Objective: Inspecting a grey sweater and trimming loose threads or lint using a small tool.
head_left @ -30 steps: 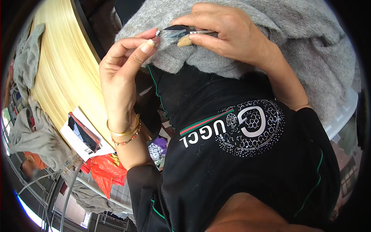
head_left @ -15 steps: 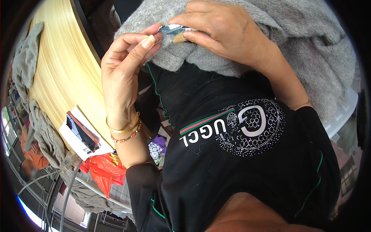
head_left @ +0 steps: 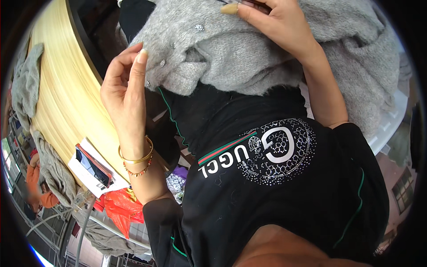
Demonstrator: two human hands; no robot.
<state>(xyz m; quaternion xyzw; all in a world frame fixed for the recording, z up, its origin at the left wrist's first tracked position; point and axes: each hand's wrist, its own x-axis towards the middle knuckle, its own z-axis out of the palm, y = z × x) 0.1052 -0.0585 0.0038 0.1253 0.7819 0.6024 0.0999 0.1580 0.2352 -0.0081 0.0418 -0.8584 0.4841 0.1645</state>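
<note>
A fuzzy grey knitted garment [head_left: 249, 58] lies bunched across my lap, with several sparkly, button-like ornaments [head_left: 199, 27] along its left part. My left hand [head_left: 126, 86] is raised at the garment's left edge, thumb and forefinger brought together in a pinch; anything between their tips is too small to make out. At the top edge, over the knit, my right hand [head_left: 278, 24] is closed around thread snips [head_left: 258, 5], of which only a dark part shows. A tan cover sits on the right thumb tip. The top of that hand is cut off by the frame.
A pale wooden table [head_left: 62, 84] curves along the left, with grey knits [head_left: 27, 80] on its far side. A phone [head_left: 92, 165] lies on white paper near a red plastic bag [head_left: 122, 209]. Someone in orange [head_left: 38, 187] is beyond. White plastic [head_left: 393, 122] shows at right.
My hands have moved apart: the left down and left, the right up and right with the snips. The ornaments between them have come into view, and the snips' blades are largely out of frame.
</note>
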